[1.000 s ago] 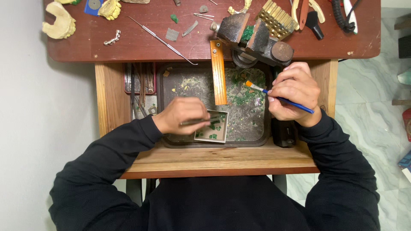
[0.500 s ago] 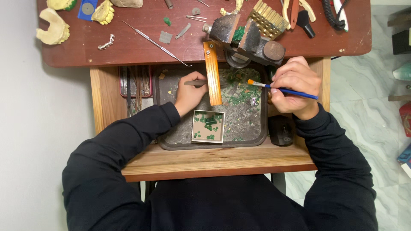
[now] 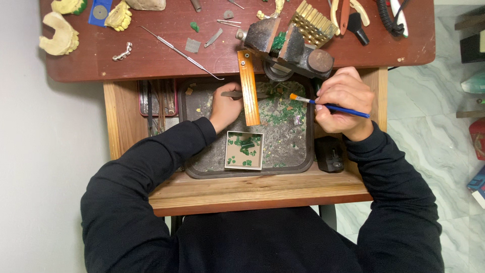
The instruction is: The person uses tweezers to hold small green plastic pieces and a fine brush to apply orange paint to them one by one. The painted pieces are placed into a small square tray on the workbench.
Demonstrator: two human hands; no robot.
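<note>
My left hand (image 3: 226, 106) is closed on a thin dark metal tool (image 3: 237, 94) over the dark tray (image 3: 298, 167), just left of the orange wooden bench peg (image 3: 248, 86). My right hand (image 3: 343, 102) grips a small brush with a blue handle (image 3: 328, 105); its orange-tipped bristles point left over the green wax shavings (image 3: 278, 108) in the tray. A small square dish (image 3: 244, 150) with green wax bits lies in the tray near me.
A bench vise (image 3: 290, 43) sits at the desk's edge above the tray. Dental plaster casts (image 3: 58, 35), a long metal probe (image 3: 179, 50) and pliers (image 3: 348, 12) lie on the red-brown desktop. A side compartment holds several tools (image 3: 157, 98). A black lighter (image 3: 329, 154) lies beside the tray.
My left hand rose from the square dish to the tray's far part beside the peg, holding the thin tool. The right hand stayed near the vise with the brush.
</note>
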